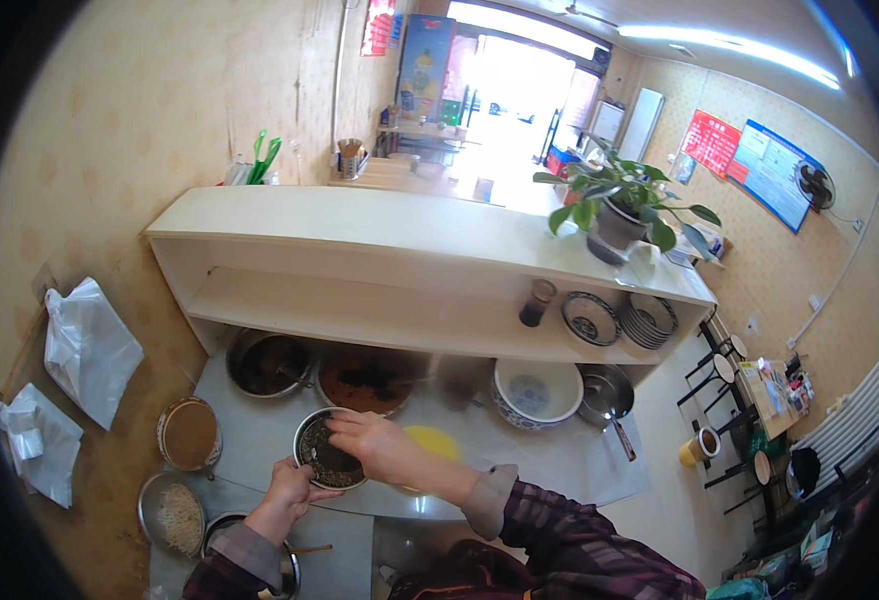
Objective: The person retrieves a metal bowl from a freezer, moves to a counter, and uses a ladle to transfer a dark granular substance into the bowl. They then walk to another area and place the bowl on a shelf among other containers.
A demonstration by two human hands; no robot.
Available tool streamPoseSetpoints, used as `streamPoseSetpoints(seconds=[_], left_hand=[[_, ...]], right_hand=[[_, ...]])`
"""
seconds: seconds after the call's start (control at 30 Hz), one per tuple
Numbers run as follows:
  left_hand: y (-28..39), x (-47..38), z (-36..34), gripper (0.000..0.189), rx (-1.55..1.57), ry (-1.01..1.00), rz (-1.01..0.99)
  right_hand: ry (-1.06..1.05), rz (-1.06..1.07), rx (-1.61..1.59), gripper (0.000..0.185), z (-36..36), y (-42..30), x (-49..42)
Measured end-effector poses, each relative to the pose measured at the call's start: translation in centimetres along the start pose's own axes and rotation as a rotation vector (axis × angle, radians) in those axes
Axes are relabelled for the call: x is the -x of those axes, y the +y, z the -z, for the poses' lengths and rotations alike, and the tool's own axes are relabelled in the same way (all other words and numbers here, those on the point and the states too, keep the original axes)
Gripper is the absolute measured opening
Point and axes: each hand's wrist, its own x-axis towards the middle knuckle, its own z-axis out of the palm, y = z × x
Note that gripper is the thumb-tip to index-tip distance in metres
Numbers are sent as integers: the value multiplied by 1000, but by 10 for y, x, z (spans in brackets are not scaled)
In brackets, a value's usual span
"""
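My left hand (291,484) grips a small metal bowl (298,442) by its near rim, thumb on the edge and fingers beneath. Dark specks, perhaps seeds or dried herbs, coat the bowl's inside. Over its right half lies my right hand (379,448), fingertips reaching down inside; whether they pinch anything is hidden. Beneath my right forearm shows a round yellow thing (433,442), partly covered. Just beyond the bowl sit a pan of reddish-brown sauce with dark matter (357,379) and a steel pot (267,367) with a utensil in it.
A bowl of brown paste (190,435) and a metal bowl of pale shreds (180,517) stand left. Rightward are a patterned basin (533,394) and a steel pan with a ladle (606,397). A white shelf (364,292) overhangs the counter's back, bearing stacked bowls (649,322).
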Motion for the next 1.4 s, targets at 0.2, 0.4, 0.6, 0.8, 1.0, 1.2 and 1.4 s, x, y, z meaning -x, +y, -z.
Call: streamPoseSetpoints(seconds=[0.2, 0.4, 0.6, 0.8, 1.0, 1.2, 1.4], left_hand=[[-10, 28, -71, 36, -77, -97, 17], [-33, 66, -155, 32, -148, -185, 67], [-80, 106, -247, 33, -193, -265, 124], [-123, 126, -335, 33, -296, -345, 161], [-150, 126, -416, 27, -434, -492, 240], [-189, 108, -480, 30, -599, -653, 221], [-223, 114, -556, 32, -712, -855, 276]], right_hand=[[330, -8, -36, 43, 41, -10, 76], [401, -4, -41, 30, 71, 12, 188], [381, -211, 38, 63, 163, -7, 347], [613, -464, -6, 42, 184, -3, 501], [670, -862, 86, 30, 188, -37, 624], [742, -1373, 77, 24, 118, -100, 722], [731, -1895, 25, 23, 27, -193, 792]])
